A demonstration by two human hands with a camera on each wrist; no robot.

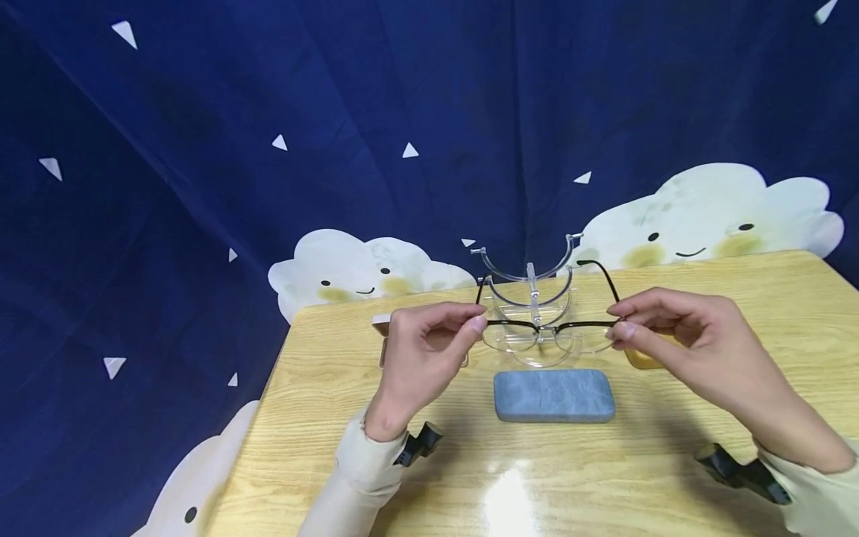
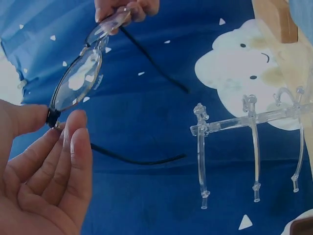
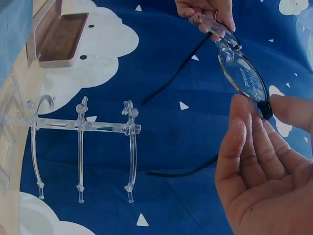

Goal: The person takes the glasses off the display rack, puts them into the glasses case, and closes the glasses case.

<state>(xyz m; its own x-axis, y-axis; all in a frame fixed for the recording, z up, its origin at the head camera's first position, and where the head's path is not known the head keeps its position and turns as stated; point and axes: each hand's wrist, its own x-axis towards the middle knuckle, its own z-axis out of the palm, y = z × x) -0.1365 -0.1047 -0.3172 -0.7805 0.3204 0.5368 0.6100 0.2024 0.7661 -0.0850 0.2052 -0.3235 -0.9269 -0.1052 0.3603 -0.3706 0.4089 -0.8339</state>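
A pair of eyeglasses [image 1: 584,324] with dark upper rims and clear lenses is held up in the air, its temples unfolded and pointing away from me. At the left hinge corner, my left hand [image 1: 423,354] pinches the frame between thumb and fingers. My right hand [image 1: 698,343] grips the opposite corner the same way. Faint writing shows on a lens [image 3: 244,76] in the right wrist view. Just behind the glasses stands a clear tiered display rack [image 2: 252,117] with curved arms, no glasses visible on it. Below the glasses lies a closed blue glasses case [image 1: 553,395].
An open brownish-pink glasses case [image 3: 63,36] lies on the table's left side, partly behind my left hand in the head view. Behind my right hand sits a yellow-orange item [image 1: 640,359], mostly hidden. A dark blue curtain [image 1: 429,112] hangs beyond the wooden table [image 1: 322,462].
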